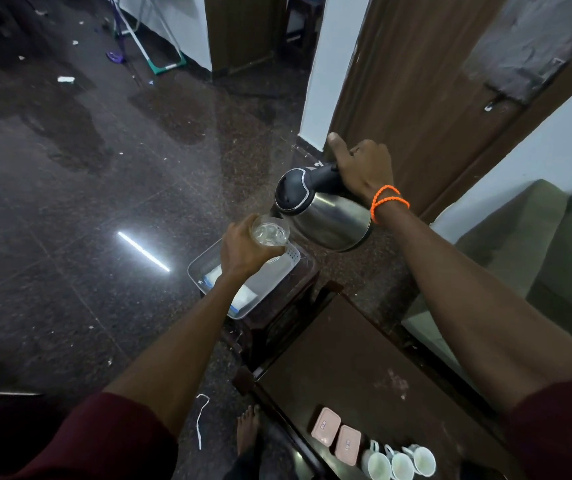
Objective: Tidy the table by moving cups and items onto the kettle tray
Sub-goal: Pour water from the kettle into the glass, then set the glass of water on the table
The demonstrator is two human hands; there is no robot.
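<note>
My right hand [364, 169] grips the black handle of a steel kettle [326, 216], which is tilted with its spout down toward a clear glass [270, 233]. My left hand [243, 252] holds that glass above a grey tray [205, 263] on a small dark stool. White packets lie in the tray, partly hidden by my left arm. On the dark table [357, 358] below stand three white cups [399, 462] in a row beside two pink boxes [336, 434].
A green sofa [537, 251] stands at the right and a brown door [416, 81] behind the kettle. The dark stone floor carries scraps of litter, a white string [201, 420] and my bare foot [248, 427]. A mop leans at the far wall.
</note>
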